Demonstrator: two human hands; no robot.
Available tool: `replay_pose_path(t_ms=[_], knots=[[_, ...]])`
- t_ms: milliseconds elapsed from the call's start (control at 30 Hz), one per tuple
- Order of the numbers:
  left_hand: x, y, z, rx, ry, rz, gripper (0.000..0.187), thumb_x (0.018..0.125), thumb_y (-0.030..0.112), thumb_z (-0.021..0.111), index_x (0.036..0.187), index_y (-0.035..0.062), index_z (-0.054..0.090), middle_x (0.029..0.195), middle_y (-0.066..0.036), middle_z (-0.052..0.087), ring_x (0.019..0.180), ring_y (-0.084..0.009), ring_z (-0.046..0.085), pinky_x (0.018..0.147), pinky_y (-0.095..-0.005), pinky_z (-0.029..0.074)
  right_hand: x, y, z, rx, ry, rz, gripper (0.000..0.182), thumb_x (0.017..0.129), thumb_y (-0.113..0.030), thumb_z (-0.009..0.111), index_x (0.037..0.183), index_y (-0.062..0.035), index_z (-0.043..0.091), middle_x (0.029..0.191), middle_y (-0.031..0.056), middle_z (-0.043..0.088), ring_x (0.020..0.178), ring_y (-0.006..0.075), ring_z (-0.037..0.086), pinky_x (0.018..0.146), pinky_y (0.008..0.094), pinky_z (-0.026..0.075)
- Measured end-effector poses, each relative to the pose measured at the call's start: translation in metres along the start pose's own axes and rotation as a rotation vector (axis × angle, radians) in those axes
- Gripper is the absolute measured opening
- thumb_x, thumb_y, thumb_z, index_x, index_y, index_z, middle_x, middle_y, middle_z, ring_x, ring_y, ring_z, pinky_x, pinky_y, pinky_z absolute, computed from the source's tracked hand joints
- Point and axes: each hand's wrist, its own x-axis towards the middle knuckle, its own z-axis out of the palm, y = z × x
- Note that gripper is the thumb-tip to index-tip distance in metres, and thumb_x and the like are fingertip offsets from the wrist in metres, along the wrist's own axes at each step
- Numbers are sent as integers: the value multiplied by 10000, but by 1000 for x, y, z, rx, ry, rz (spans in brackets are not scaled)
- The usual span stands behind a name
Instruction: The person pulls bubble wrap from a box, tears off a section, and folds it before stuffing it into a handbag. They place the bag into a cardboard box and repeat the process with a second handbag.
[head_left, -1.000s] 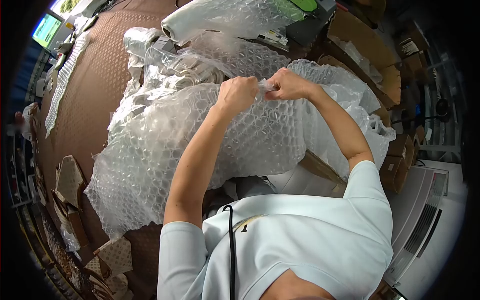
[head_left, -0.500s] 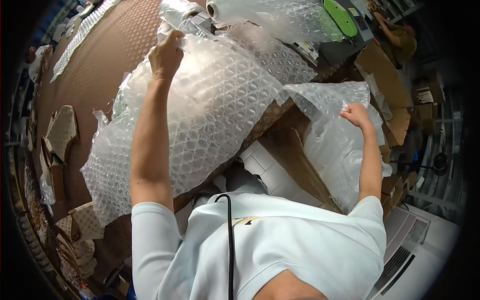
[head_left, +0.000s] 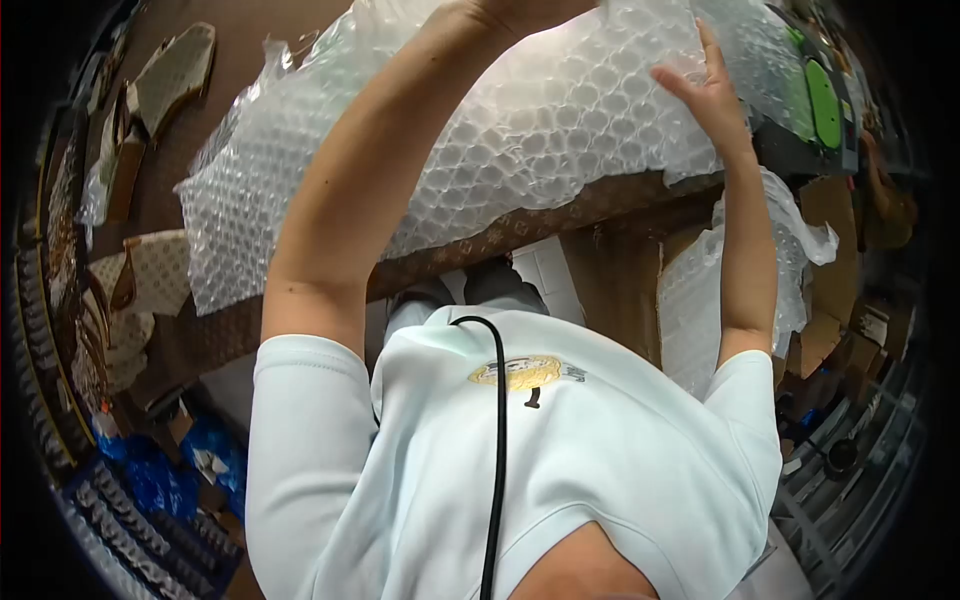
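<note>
1. Our right hand (head_left: 712,102) is spreading open, its fingers clasping nothing; we cannot tell our left hand's (head_left: 532,12) grip, its fingers running out of view.
2. Bubble wrap (head_left: 545,130) is lying left of the right hand and beneath the left forearm, its long axis following the brown table's (head_left: 500,234) near edge.
3. We are reaching both arms forward, the left slanting inward across the sheet.

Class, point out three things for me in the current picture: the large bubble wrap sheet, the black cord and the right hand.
Bubble wrap sheet (head_left: 560,125): head view, its bubbled surface.
Black cord (head_left: 502,430): head view, below its bend.
Right hand (head_left: 718,106): head view, middle.
</note>
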Motion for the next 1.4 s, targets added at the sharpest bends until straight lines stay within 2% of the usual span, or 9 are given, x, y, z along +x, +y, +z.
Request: replay_pose_path(t_ms=[233, 267, 367, 600, 733, 833, 967, 1133, 1400], knots=[[-141, -42, -85, 237, -20, 19, 668, 781, 431, 648, 1346, 214, 366, 1367, -121, 385, 1284, -290, 338, 1034, -485, 258, 7, 29, -14, 78, 59, 430, 340, 805, -286, 660, 1053, -52, 647, 959, -3, 633, 809, 97, 559, 719, 246, 444], [-192, -53, -76, 238, -345, -131, 830, 737, 591, 594, 1407, 252, 239, 1493, -34, 122, 1380, -257, 59, 1081, -534, -4, 7, 25, -14, -20, 63, 415, 341, 807, -294, 650, 1057, -62, 645, 952, 4, 638, 786, 105, 562, 708, 250, 443], [-284, -81, -54, 312, -598, -353, 764, 767, 610, 542, 1394, 266, 275, 1467, -41, 210, 1376, -253, 101, 1080, -560, 44, 33, 81, -66, -725, -77, 26, 361, 813, -345, 609, 1086, -110, 634, 951, 38, 645, 755, 142, 575, 707, 278, 444], [-366, -194, -146, 204, -283, -423, 877, 723, 651, 560, 1399, 174, 270, 1448, -100, 257, 1350, -292, 188, 1061, -533, 149, 50, 2, -89, -1027, 39, 205, 337, 837, -358, 563, 1092, -150, 633, 927, 43, 644, 727, 188, 574, 716, 292, 448], [-398, -262, -173, 182, -302, -1276, 1112, 634, 738, 574, 1385, 1, 216, 1409, -205, 284, 1323, -368, 215, 1037, -558, 187, 42, -29, -102, -1130, 17, -94, 379, 857, -392, 543, 1149, -156, 599, 975, 32, 632, 795, 176, 578, 743, 297, 456], [-429, -285, -178, -4, -367, -1309, 1098, 626, 647, 669, 1361, -35, 221, 1395, -184, 314, 1298, -353, 274, 1036, -489, 252, 34, -92, -74, -1162, -50, -156, 434, 888, -416, 506, 1233, -156, 546, 1074, 18, 616, 917, 158, 600, 786, 319, 471], [-470, -311, -176, -629, 175, -1656, 980, 604, 324, 814, 1318, -56, 263, 1259, -206, 443, 1117, -286, 495, 892, -366, 431, 26, -262, 87, -543, -62, 155, 413, 910, -319, 493, 1261, -103, 512, 1048, 40, 604, 908, 142, 594, 794, 329, 489], [-457, -270, -197, -1274, 461, -1296, 413, 703, 66, 731, 1051, 37, 510, 928, -20, 574, 826, -110, 555, 735, -265, 456, -30, -397, 341, 216, -621, 204, 338, 864, -271, 588, 1086, -16, 597, 747, 39, 625, 645, 111, 589, 602, 241, 461], [-494, -224, -228, -1405, 677, -1440, 219, 851, 249, 598, 1003, 104, 534, 840, 35, 538, 708, -63, 525, 607, -206, 436, -145, -377, 623, 170, -827, 139, 691, 751, -439, 596, 1272, -15, 434, 864, 164, 645, 829, 280, 631, 740, 355, 477]])
